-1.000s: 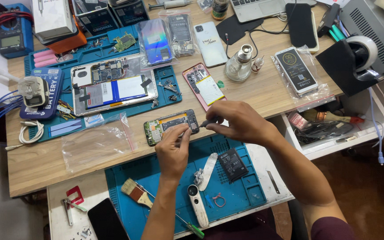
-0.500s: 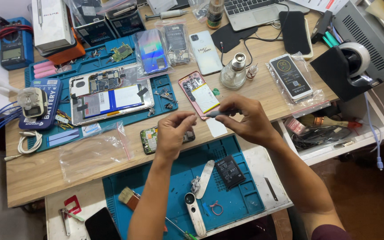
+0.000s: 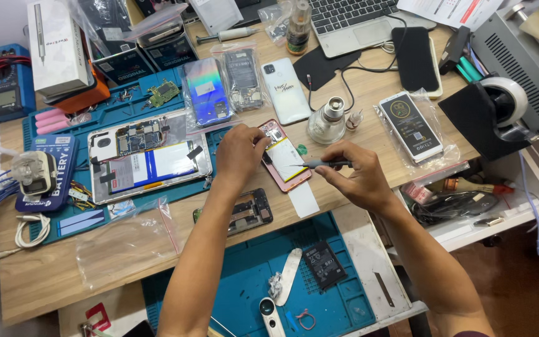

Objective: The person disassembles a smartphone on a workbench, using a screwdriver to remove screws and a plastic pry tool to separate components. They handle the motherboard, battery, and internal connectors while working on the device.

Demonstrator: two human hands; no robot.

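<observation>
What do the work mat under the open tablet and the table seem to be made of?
The work mat looks like soft blue rubber or silicone: matte, with moulded compartments. The table looks like pale wood or wood-look laminate, with visible grain and a smooth finish.

Both hands now work at the opened pink phone (image 3: 284, 157); the left hand (image 3: 239, 153) rests on it, the right hand (image 3: 357, 178) applies a screwdriver (image 3: 319, 164), leaving the dark phone frame (image 3: 244, 212) behind.

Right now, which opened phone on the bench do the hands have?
The pink-framed opened phone beside the white phone back. The left hand steadies it; the right hand points a slim tool at it. The dark opened phone lies untouched nearer the person.
</observation>
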